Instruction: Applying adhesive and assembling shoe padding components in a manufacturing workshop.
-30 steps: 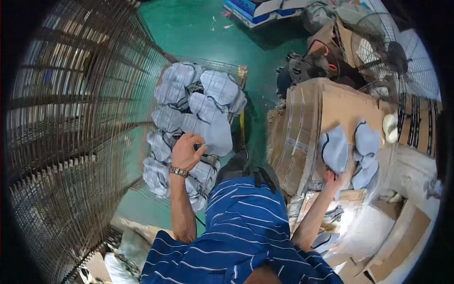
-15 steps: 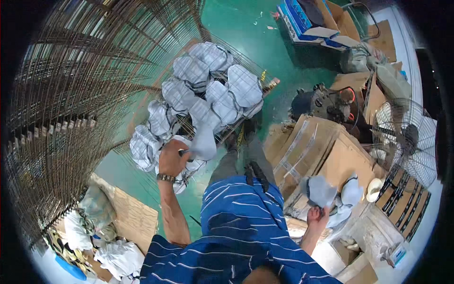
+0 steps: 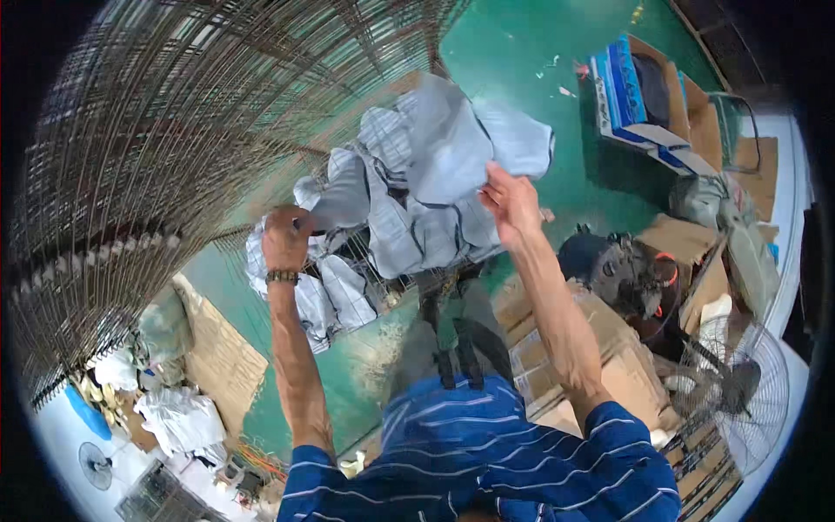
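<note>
Grey pieces [image 3: 409, 217] lie heaped on a wire rack [image 3: 365, 270] out ahead of you, above the green floor [image 3: 522, 78]. Nearest to you is your striped blue shirt [image 3: 487, 461], with both forearms reaching up from it. Just to your right stand cardboard boxes [image 3: 557, 348], and a fan [image 3: 735, 391] sits beyond them at the right edge. Your left hand [image 3: 285, 239], a watch [image 3: 282, 277] on its wrist, is closed on a grey piece at the left edge of the heap, fingers curled tight around the fabric. Your right hand [image 3: 511, 202] grips the top piece [image 3: 457, 143] at the heap's right edge, fingers clamped on its lower hem, the piece lifted above the rest. To your left a tall wire cage [image 3: 156, 113] curves up past the rack. At the far right, on the floor, lies a blue box [image 3: 631, 96].
</note>
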A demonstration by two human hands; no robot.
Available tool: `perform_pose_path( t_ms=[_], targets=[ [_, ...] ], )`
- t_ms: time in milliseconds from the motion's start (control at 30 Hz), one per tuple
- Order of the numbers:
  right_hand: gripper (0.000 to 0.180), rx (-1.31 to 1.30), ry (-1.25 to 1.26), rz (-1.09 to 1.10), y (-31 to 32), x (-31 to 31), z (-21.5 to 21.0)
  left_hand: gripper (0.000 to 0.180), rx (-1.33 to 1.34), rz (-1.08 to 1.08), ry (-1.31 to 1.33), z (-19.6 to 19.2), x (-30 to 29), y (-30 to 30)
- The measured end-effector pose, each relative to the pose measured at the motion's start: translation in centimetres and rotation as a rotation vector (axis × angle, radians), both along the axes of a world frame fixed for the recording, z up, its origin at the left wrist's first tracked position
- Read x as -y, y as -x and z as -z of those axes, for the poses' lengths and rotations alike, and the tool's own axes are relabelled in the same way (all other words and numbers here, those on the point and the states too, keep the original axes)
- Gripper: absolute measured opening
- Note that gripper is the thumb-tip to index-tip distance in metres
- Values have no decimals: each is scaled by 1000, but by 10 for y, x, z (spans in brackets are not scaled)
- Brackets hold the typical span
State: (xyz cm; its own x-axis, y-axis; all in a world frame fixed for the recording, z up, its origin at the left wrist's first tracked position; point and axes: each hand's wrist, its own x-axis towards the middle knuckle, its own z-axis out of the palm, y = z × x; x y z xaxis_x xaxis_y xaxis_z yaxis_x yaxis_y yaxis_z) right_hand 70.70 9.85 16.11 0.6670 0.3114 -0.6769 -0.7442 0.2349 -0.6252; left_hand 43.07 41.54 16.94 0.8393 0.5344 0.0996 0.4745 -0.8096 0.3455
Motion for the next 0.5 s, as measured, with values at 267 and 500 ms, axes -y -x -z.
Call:
perform_pose_path(
  t_ms=[267,500],
  targets=[
    [35,10,344,-294,-57,-106,249,25,-46,-230,-99,237,-23,-53],
    [34,-408,314,-202,-51,-86,375,27,-261,-498,-23,379,-14,-37]
  ],
)
